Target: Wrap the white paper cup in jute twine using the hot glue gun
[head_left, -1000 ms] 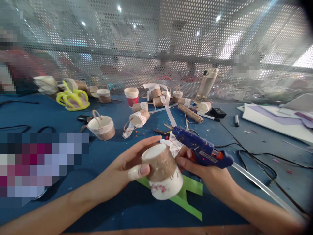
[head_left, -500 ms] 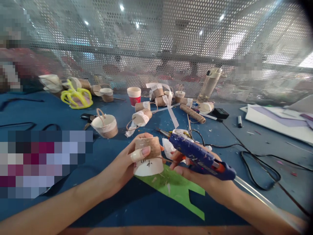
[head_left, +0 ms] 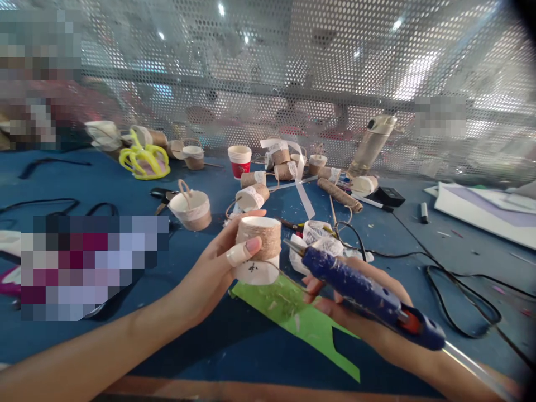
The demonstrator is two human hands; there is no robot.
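Held in my left hand (head_left: 221,257) is a paper cup (head_left: 258,268), its upper part wound with brown twine (head_left: 268,237) and its lower white part bearing dark writing. My thumb, wrapped in a pale bandage, presses on its side. A blue hot glue gun (head_left: 355,285) with a clear glue stick out of its back lies across my right hand (head_left: 347,296), the metal nozzle close to the cup's right side. From the cup, a loose strand of twine runs to my right fingers. Beneath lies a green sheet (head_left: 293,318) with a notched edge.
Behind stand a red paper cup (head_left: 240,167), several twine-wrapped cups, a small handled basket (head_left: 190,212), a yellow basket (head_left: 144,162) and a bottle (head_left: 372,145). White lace (head_left: 318,240), a twine roll (head_left: 339,195) and black cables (head_left: 452,329) lie right.
My left hand has tipped the cup so its open top shows more. The glue gun's nozzle now points at the cup, and my right hand sits slightly lower and farther right. The view has shifted left.
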